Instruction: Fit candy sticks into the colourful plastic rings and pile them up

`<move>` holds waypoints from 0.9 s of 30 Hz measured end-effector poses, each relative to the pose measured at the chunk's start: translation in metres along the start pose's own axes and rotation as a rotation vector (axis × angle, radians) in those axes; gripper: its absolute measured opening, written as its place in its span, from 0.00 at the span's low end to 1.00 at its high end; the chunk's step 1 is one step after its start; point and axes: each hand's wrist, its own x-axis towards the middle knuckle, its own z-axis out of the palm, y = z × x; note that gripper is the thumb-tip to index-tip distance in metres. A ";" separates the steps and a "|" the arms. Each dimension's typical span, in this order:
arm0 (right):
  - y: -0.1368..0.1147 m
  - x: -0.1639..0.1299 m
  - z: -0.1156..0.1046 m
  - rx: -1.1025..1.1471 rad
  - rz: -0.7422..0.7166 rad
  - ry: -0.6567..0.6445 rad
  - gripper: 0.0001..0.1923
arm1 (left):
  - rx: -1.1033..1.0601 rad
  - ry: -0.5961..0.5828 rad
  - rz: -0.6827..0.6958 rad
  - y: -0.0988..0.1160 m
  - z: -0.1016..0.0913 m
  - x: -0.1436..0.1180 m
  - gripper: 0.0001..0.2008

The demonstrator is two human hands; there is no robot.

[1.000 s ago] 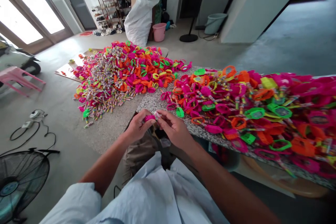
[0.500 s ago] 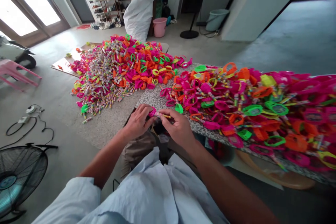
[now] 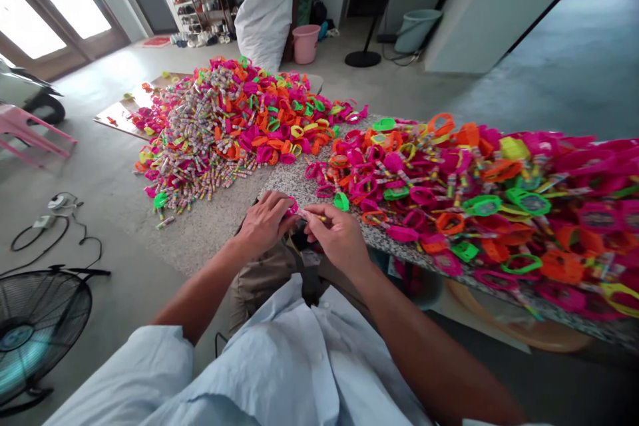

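My left hand (image 3: 263, 222) is closed on a pink toy watch (image 3: 292, 206) at the near edge of the speckled stone tabletop (image 3: 284, 180). Thumb and fingers of my right hand (image 3: 340, 241) pinch a thin candy tube in a pale, patterned wrapper (image 3: 302, 213), its end against the watch. Fingers partly hide where the two meet, so I cannot tell if they are joined. A green toy watch (image 3: 341, 202) lies just beyond my right hand. To the right spreads a heap of pink, orange, green and yellow toy watches (image 3: 452, 223), many with candy tubes attached.
A larger pile of loose candy tubes (image 3: 200, 140) and toy watches (image 3: 269, 120) lies ahead to the left. On the floor at left are a black fan (image 3: 42, 326), cables (image 3: 67, 226) and a pink stool (image 3: 24, 126). A white sack (image 3: 264, 20) and pink bucket (image 3: 305, 45) stand behind.
My right fingers have shifted slightly along the candy tube and curled more beneath it. The left hand keeps its hold on the pink toy watch. The view has tilted a little.
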 end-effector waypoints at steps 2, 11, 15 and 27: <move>-0.001 0.001 -0.001 -0.001 0.013 -0.004 0.19 | -0.010 -0.010 -0.006 0.001 0.000 0.001 0.13; 0.000 0.002 -0.003 0.109 0.069 -0.038 0.21 | 0.060 -0.094 0.055 -0.001 -0.003 0.004 0.16; 0.002 0.003 -0.002 0.191 0.114 -0.061 0.22 | 0.078 -0.113 0.091 -0.005 -0.003 0.005 0.20; -0.001 0.001 -0.009 0.429 0.181 -0.149 0.15 | -0.021 -0.140 0.169 0.002 -0.006 0.014 0.23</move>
